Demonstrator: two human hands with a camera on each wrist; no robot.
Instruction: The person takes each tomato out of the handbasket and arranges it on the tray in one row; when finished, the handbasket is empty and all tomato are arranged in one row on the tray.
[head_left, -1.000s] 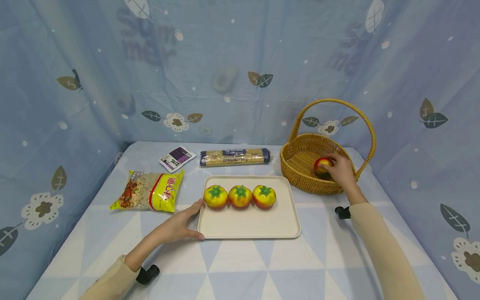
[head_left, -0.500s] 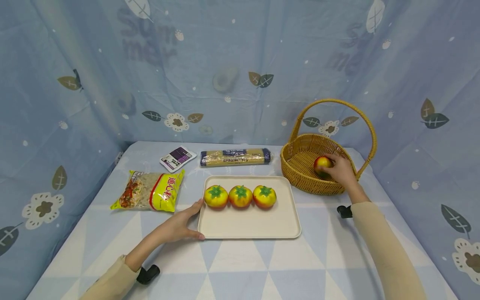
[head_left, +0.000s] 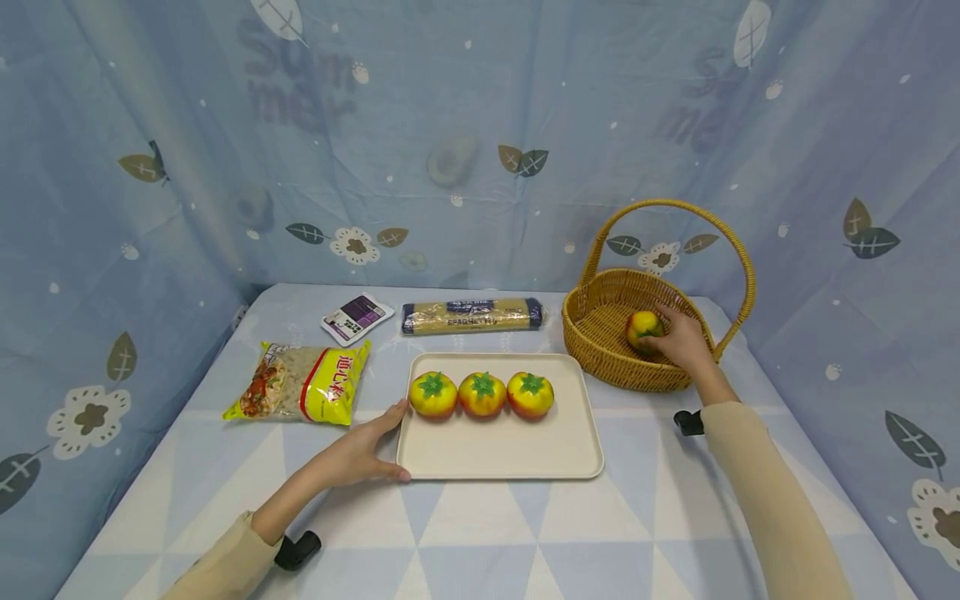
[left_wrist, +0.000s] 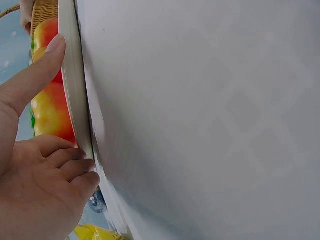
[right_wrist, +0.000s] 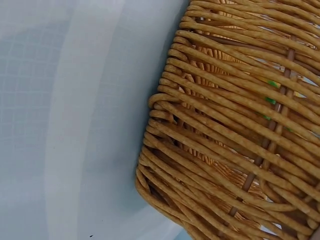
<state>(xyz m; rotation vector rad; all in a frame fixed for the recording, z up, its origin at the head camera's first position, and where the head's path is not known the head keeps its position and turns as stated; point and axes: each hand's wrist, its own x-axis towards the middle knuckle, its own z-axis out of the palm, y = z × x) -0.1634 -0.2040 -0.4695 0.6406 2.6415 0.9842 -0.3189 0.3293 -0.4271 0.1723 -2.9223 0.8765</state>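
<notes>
My right hand (head_left: 681, 337) reaches over the near right rim of the wicker basket (head_left: 596, 358). Its thumb and fingers grip a round yellow-and-red fruit (head_left: 642, 327) inside. In the right wrist view the basket's woven side (right_wrist: 215, 115) fills the right half, with a bit of green (right_wrist: 271, 92) showing through the gaps. My left hand (head_left: 360, 450) rests against the left end of the cream tray (head_left: 495, 454), thumb at its near corner. Three similar fruits with green leafy tops, left (head_left: 432, 395), middle (head_left: 482, 394) and right (head_left: 531, 395), stand in a row on the tray.
A yellow-ended food bag (head_left: 300, 383) lies left of the tray. Behind stand a small white-and-purple packet (head_left: 357, 319) and a spaghetti pack (head_left: 472, 317). The basket's tall handle (head_left: 742, 258) arches over its opening. Blue patterned curtains (head_left: 450, 125) surround the table.
The fruit in my right hand has turned, so more yellow and less red faces the head camera. My left hand and the tray have stayed in place.
</notes>
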